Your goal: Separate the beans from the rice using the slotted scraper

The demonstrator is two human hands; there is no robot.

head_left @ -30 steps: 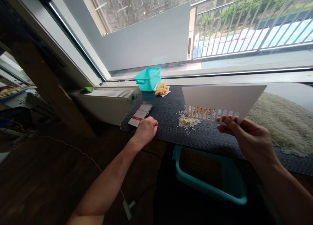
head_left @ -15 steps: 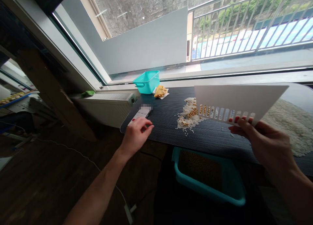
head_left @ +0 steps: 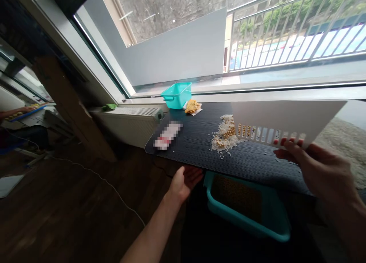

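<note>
My right hand (head_left: pixel 320 162) pinches the lower right edge of a thin white card (head_left: pixel 286 116) with a row of long slots. The card is held up over the table, and its left end is beside a small heap of white rice (head_left: pixel 225 142) mixed with yellow beans (head_left: pixel 229 132). Below the table's front edge, my left hand (head_left: pixel 187 181) is held with its fingers stretched out and nothing visible in it. Close to its fingertips is the corner of a teal basin (head_left: pixel 211 202), which holds a dark layer of small brown grains.
A phone-like thing (head_left: pixel 168 135), blurred out, lies on the dark table (head_left: pixel 194 141). Behind it are a crumpled yellow cloth (head_left: pixel 193 106) and a turquoise bin (head_left: pixel 178 97). A large rice pile (head_left: pixel 340 144) is at right. Another person's hand (head_left: pixel 27 108) shows far left.
My left hand has moved away from the phone-like thing, right and down to below the table edge, and its fingers have straightened. My right hand still holds the card. The view has shifted slightly.
</note>
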